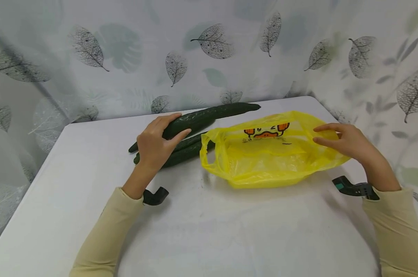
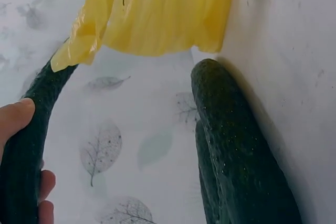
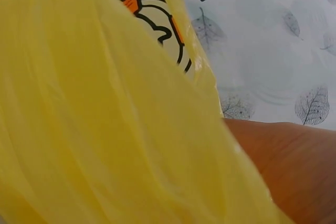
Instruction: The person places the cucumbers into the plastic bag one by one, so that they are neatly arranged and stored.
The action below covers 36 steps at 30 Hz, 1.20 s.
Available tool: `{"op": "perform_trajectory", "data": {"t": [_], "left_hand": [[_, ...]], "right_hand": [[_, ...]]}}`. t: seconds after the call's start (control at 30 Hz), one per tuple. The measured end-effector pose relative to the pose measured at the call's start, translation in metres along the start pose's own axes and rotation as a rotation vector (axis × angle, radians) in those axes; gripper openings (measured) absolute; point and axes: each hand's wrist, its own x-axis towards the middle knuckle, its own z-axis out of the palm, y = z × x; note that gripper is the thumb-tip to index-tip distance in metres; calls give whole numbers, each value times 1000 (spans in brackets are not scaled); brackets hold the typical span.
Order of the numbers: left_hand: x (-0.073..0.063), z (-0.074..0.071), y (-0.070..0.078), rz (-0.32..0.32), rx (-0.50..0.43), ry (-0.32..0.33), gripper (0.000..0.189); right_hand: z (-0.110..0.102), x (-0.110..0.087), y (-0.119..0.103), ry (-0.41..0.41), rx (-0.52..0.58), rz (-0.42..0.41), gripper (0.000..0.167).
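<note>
My left hand [image 1: 155, 143] grips a long dark green cucumber [image 1: 216, 112] near its thicker end. In the left wrist view, that cucumber slants up above the table, and its tip overlaps the yellow bag. Below it, more cucumbers [image 1: 183, 156] lie side by side on the table. A thin yellow plastic bag [image 1: 264, 169] with a printed cartoon face sits to their right, its loop handle toward them. At the bag's right end, my right hand [image 1: 352, 141] holds the plastic between thumb and fingers. Yellow film hides most of that hand in the right wrist view.
A white-covered table [image 1: 229, 231] carries everything. Behind it and along the sides hangs a pale curtain [image 1: 132, 77] printed with leaves. Each wrist wears a black camera mount [image 1: 155, 196] close above the table.
</note>
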Motion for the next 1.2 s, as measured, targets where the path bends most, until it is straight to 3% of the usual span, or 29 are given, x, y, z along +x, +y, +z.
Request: {"op": "perform_trajectory", "data": {"t": [0.43,0.83,1.03,1.2], "left_hand": [[2,13,19,66,-49,5,48],[2,30,35,124,-54,-93,46],[4,35,43,141,-66,-103,46],[6,39,52,149,-74,-127,46]], "right_hand": [[0,0,1,11,11,-7,47],[3,0,0,55,-29,-95,39],[5,1,-2,104,-74,-171,33],[7,1,-2,111,-65,-178,33]]}}
